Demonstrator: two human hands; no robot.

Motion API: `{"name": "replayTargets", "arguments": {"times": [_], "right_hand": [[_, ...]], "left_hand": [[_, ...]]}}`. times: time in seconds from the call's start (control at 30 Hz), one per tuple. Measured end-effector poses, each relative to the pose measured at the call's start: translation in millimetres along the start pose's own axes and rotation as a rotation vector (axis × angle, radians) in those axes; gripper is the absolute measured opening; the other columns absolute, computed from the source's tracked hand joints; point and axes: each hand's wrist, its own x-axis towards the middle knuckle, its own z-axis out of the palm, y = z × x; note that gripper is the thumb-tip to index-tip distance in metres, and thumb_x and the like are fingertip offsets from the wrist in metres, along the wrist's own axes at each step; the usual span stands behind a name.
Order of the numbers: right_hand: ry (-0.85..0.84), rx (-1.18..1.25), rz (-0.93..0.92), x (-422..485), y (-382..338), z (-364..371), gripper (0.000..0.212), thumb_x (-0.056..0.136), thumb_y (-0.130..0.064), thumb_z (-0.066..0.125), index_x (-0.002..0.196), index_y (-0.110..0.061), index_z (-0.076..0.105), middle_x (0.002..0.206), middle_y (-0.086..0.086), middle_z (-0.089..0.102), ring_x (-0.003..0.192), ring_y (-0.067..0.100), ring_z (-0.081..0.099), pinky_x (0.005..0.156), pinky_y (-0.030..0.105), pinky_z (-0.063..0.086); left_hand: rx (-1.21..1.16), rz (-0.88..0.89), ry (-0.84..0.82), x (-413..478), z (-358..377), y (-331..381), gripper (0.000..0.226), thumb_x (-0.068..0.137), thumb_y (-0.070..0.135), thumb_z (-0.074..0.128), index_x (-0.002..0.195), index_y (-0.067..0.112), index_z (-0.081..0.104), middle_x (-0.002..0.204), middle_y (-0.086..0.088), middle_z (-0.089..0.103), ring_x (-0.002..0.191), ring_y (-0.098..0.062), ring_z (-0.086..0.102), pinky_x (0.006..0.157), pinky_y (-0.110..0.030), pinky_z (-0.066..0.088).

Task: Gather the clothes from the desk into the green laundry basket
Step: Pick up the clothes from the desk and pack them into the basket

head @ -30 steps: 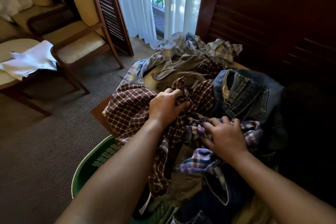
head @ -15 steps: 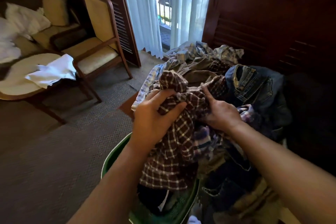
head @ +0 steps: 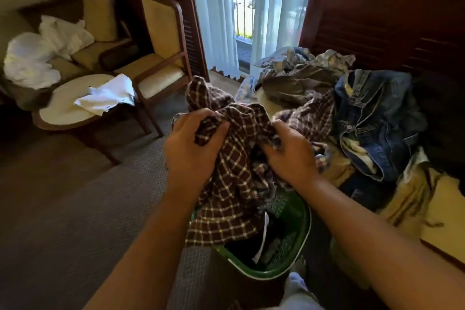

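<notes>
Nearest to us, the green laundry basket stands on the floor against the table's near edge, with dark clothes already inside. Over it we hold the brown plaid shirt: our left hand is clamped on a bunched fold at its upper left, our right hand is closed on the cloth to the right, and the tail hangs down over the basket's rim. We judge the shirt light, soft and limp, with nothing fragile about it. It will not slip, but it sags and trails, so we take it by gathered handfuls near the middle, not by one corner, and let it fall in a heap.

Beyond our hands, part of the shirt drapes back onto the table, where the denim jacket lies toward the right edge. It looks heavier and stiffer, and wants both hands. A brownish garment and a pale plaid shirt sit at the far edge.

Compared with half a second ago, our hands have spread a little apart and the shirt hangs lower into the basket; a second ago it was still spread on the pile.
</notes>
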Motion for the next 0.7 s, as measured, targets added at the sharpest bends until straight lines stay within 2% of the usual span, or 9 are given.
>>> {"name": "replayTargets", "arguments": {"times": [0.13,0.2,0.3,0.37,0.43,0.5,0.6,0.63,0.7], "right_hand": [[-0.335,0.061,0.264,-47,3,29,0.053,0.083,-0.053,0.064,0.128,-0.026,0.066,0.115,-0.005,0.074,0.105,0.015,0.068,0.090,0.037,0.056],[-0.426,0.119,0.369,-69,7,42,0.045,0.086,-0.048,0.068,0.124,-0.026,0.069,0.114,-0.008,0.073,0.104,0.012,0.067,0.093,0.037,0.055],[-0.507,0.127,0.433,-89,11,55,0.033,0.089,-0.040,0.072,0.119,-0.026,0.071,0.111,-0.008,0.074,0.098,0.008,0.067,0.093,0.037,0.055],[-0.625,0.143,0.500,-94,13,61,0.038,0.090,-0.044,0.073,0.123,-0.024,0.071,0.118,-0.007,0.072,0.105,0.011,0.066,0.098,0.035,0.053],[-0.734,0.122,0.554,-99,14,66,0.054,0.090,-0.046,0.073,0.136,-0.020,0.062,0.131,-0.004,0.065,0.117,0.015,0.062,0.103,0.031,0.049],[-0.697,0.097,0.573,-106,16,70,0.064,0.088,-0.047,0.074,0.144,-0.023,0.054,0.137,-0.002,0.064,0.120,0.017,0.061,0.103,0.035,0.050],[-0.469,-0.013,0.590,-117,20,68,0.072,0.088,-0.045,0.073,0.151,-0.032,0.040,0.120,-0.001,0.071,0.105,0.019,0.067,0.089,0.041,0.057],[-0.418,-0.042,0.596,-119,22,66,0.071,0.088,-0.045,0.072,0.150,-0.033,0.040,0.114,-0.001,0.071,0.100,0.020,0.067,0.085,0.041,0.057],[-0.357,-0.080,0.589,-123,28,62,0.055,0.087,-0.048,0.070,0.138,-0.034,0.053,0.108,-0.005,0.072,0.095,0.018,0.067,0.081,0.041,0.057]], "left_hand": [[0.106,-0.035,-0.066,-20,-3,-27,0.032,0.089,0.039,0.080,0.116,0.023,0.073,0.114,0.004,0.070,0.101,-0.012,0.066,0.089,-0.031,0.056],[0.128,-0.048,-0.075,-32,-3,-39,0.033,0.089,0.039,0.081,0.117,0.022,0.074,0.112,0.003,0.071,0.098,-0.012,0.066,0.086,-0.026,0.054],[0.182,-0.095,-0.114,-46,-3,-54,0.035,0.090,0.040,0.079,0.119,0.022,0.074,0.111,0.002,0.070,0.098,-0.012,0.065,0.084,-0.021,0.047],[0.198,-0.112,-0.130,-55,-1,-64,0.035,0.090,0.041,0.078,0.119,0.022,0.073,0.109,0.001,0.070,0.098,-0.015,0.066,0.085,-0.028,0.052],[0.200,-0.121,-0.153,-62,3,-72,0.036,0.089,0.042,0.079,0.118,0.020,0.073,0.109,0.000,0.069,0.097,-0.016,0.066,0.084,-0.032,0.055],[0.214,-0.122,-0.164,-67,10,-74,0.037,0.089,0.041,0.079,0.118,0.018,0.073,0.109,0.000,0.068,0.096,-0.016,0.065,0.081,-0.024,0.050],[0.183,-0.121,-0.178,-65,23,-75,0.037,0.089,0.039,0.079,0.118,0.017,0.071,0.110,-0.003,0.066,0.096,-0.019,0.064,0.083,-0.026,0.050],[0.166,-0.129,-0.184,-63,29,-76,0.038,0.089,0.039,0.079,0.119,0.017,0.070,0.112,-0.005,0.065,0.099,-0.020,0.064,0.085,-0.027,0.050],[0.139,-0.154,-0.215,-59,44,-80,0.041,0.090,0.039,0.079,0.122,0.017,0.068,0.119,-0.008,0.062,0.106,-0.022,0.063,0.090,-0.024,0.047]]}}
